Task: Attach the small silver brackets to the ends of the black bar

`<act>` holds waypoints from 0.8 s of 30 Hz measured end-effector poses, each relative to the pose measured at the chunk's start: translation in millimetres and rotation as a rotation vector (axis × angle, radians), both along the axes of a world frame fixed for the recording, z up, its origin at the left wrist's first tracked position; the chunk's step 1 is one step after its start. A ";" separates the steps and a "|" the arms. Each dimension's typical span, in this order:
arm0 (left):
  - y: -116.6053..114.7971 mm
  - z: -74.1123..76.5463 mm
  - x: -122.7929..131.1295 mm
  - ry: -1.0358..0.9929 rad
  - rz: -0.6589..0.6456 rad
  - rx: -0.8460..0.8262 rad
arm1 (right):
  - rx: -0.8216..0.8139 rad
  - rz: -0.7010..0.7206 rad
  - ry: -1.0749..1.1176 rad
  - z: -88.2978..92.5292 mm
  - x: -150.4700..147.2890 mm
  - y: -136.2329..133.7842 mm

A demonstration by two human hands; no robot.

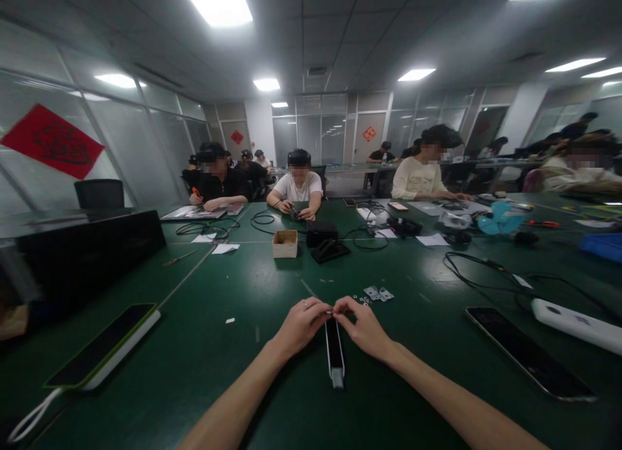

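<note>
Both hands meet over the green table in the middle of the view. My left hand [302,326] is closed in a pinch, its fingertips touching those of my right hand [363,328], which pinches too. Whatever tiny thing lies between the fingertips is too small to name. Directly below them is a narrow black strip-shaped object with white edges [335,346] and a grey block at its near end; the fingers hide its far end. Beyond my right hand lie flat silvery metal pieces [379,294] and several tiny bits [362,300].
A phone [527,353] and a white power strip [576,324] lie at right. At left, another phone [104,346] rests on a white slab with a cable. Ahead stand a small open box [284,245] and a black box [321,233]. Several people sit across the table.
</note>
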State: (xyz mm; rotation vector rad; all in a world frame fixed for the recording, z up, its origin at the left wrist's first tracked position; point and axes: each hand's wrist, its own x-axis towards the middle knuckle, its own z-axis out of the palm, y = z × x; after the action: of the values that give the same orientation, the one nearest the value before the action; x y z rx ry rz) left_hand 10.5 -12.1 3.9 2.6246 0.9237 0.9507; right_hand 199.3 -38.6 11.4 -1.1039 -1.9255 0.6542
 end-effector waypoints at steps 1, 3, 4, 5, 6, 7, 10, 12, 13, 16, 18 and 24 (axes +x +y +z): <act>0.6 -1.3 -0.2 -0.008 0.000 0.002 | 0.001 0.003 0.003 0.1 0.3 -0.1; 1.2 -3.0 -0.4 -0.022 -0.008 0.005 | -0.006 0.012 0.014 -0.5 1.1 0.0; 1.3 -3.5 -0.4 -0.032 -0.014 0.006 | -0.012 0.014 0.023 -1.2 1.5 0.2; 1.3 -4.0 -0.3 -0.042 -0.021 0.007 | -0.019 0.015 0.032 -2.2 1.7 0.5; 1.3 -4.4 -0.2 -0.051 -0.027 0.010 | -0.027 0.014 0.044 -3.2 1.9 0.9; 1.4 -4.8 -0.2 -0.058 -0.030 0.013 | -0.035 0.012 0.056 -4.2 1.8 1.3; 2.3 -5.9 -1.2 -0.068 -0.029 0.018 | -0.060 0.011 0.082 -4.8 0.9 1.8; 3.0 -5.8 -2.6 -0.071 -0.030 0.007 | -0.075 0.007 0.077 -2.8 -0.1 1.3; 3.2 -5.4 -3.3 -0.070 -0.029 -0.003 | -0.082 0.004 0.070 -1.3 -0.6 0.8; 3.5 -3.2 -4.7 -0.055 -0.027 -0.030 | -0.099 0.000 0.066 3.0 -2.0 -1.0; 3.1 -1.8 -4.7 -0.049 -0.038 -0.034 | -0.104 0.005 0.074 4.4 -2.8 -2.0; 3.5 1.6 -5.3 -0.020 -0.075 -0.030 | -0.073 -0.016 0.056 1.2 -3.8 -0.7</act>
State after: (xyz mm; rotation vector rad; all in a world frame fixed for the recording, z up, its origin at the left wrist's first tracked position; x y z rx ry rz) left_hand 5.2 -8.6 5.5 2.5998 0.8216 0.9361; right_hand 195.5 -39.3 12.7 -1.1328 -1.8569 0.7439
